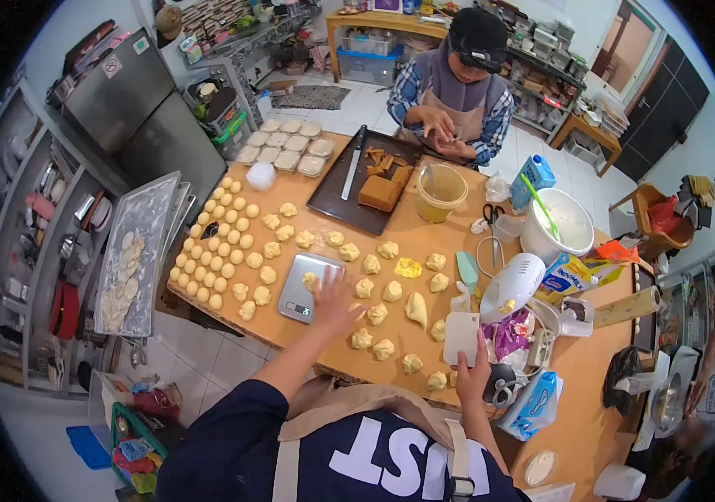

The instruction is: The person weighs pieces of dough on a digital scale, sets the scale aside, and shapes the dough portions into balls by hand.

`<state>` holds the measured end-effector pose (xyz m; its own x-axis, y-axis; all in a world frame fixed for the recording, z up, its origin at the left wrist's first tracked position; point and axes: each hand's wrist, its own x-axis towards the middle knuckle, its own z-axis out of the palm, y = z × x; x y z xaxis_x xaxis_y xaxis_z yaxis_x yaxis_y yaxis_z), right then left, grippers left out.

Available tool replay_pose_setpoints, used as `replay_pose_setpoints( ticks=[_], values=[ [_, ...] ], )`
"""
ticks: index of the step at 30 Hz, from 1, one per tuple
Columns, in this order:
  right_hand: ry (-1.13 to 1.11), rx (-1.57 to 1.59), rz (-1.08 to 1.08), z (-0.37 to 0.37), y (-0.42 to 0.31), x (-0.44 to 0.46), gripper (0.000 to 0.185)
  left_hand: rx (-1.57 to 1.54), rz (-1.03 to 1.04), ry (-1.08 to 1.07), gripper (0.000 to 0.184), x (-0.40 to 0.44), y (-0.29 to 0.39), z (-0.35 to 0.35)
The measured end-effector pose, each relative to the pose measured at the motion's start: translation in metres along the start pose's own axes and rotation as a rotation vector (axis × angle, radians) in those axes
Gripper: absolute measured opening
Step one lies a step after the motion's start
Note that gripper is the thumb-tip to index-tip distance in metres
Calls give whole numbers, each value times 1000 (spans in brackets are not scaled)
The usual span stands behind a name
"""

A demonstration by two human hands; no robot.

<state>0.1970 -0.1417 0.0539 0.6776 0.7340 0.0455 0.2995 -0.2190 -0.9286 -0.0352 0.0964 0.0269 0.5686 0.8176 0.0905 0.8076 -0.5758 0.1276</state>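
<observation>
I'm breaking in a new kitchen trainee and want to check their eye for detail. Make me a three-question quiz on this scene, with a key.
1. Which of the worker's hands grips the white dough scraper?

2. True or false: the knife lies on the same dark tray as the brown block.

3. Fill in the blank: the left hand, fingers spread, is over part of a ____.

Key:
1. The right hand.
2. True.
3. Digital kitchen scale.
</observation>
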Motion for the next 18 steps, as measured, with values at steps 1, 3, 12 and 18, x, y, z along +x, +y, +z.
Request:
replay_pose_setpoints(
  ticks=[1, 3, 12, 18],
  values=[
    [-19, 54, 50, 2, -18, 2, 59, -4, -28, 53, 64, -2, -17, 2],
    [-29, -4, -14, 5, -24, 7, 58, -15, -82, 154, 64, -7, -50, 9],
    [-94, -70, -69, 8, -24, 4, 59, -220, -482, 130, 27, -26, -67, -14],
    [-118, -92, -126, 11, -24, 6, 59, -226, -547, 232, 21, -13, -60, 9]
  ],
)
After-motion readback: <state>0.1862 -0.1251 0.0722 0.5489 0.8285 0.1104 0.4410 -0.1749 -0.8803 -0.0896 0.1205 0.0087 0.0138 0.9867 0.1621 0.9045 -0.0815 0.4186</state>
